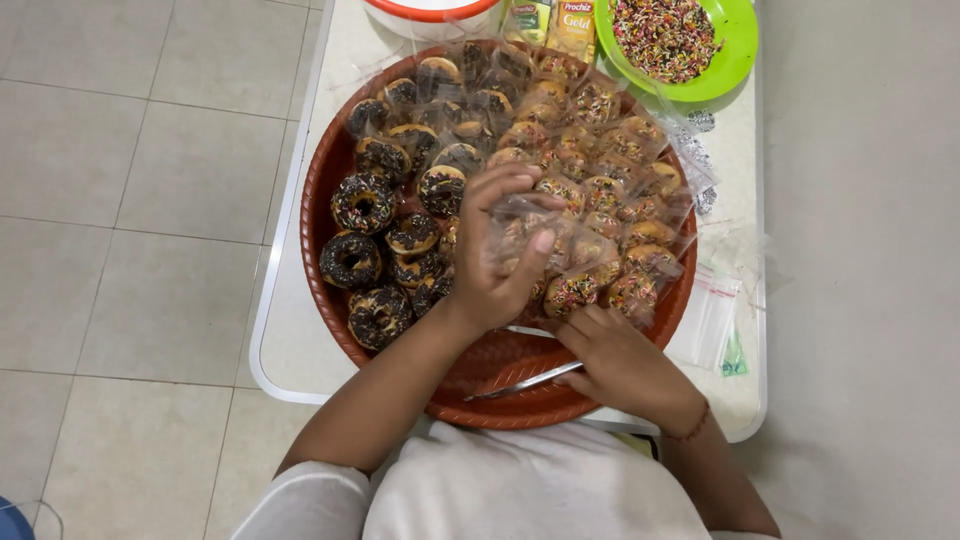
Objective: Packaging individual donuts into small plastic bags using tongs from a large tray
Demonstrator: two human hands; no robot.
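Observation:
A round brown tray (318, 190) on a small white table (290, 340) holds several small doughnuts: chocolate-sprinkled ones (362, 203) on the left, rainbow-sprinkled ones in clear bags (620, 150) on the right. My left hand (500, 255) is raised over the tray's middle, fingers pinched on a clear plastic bag (530, 215) that seems to hold a doughnut. My right hand (620, 365) rests at the tray's near edge, closed around metal tongs (520, 383) lying across the tray bottom.
A green bowl of coloured sprinkles (675, 40) stands at the far right. A white and red container (430, 12) and yellow boxes (560, 25) sit at the far edge. Loose clear bags (715, 310) lie right of the tray. Tiled floor surrounds the table.

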